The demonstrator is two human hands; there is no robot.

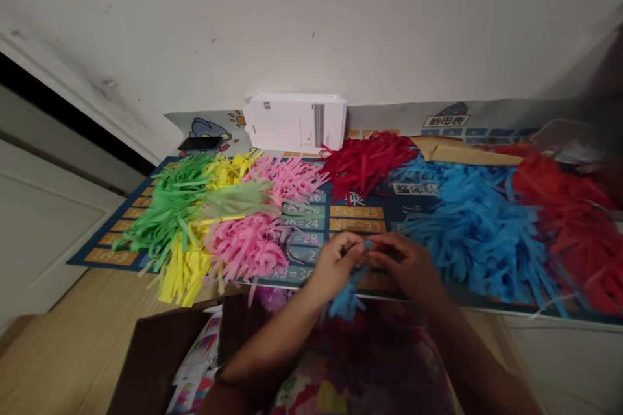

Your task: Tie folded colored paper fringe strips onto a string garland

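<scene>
Both hands meet over the table's front edge, fingers pinched around the top of a small blue paper tassel. My left hand is closed on it from the left, and my right hand pinches the same end from the right. Its fringed strips hang down below the fingers. Off to the right lies a large heap of blue fringed paper. Left of my hands are pink fringed paper, yellow fringe and green fringe. Dark red fringe sits behind them.
A printed times-table mat covers the table. Against the wall stands a white box, with a dark phone to its left. Brown paper and red fringe lie right. An open brown box stands below the front edge.
</scene>
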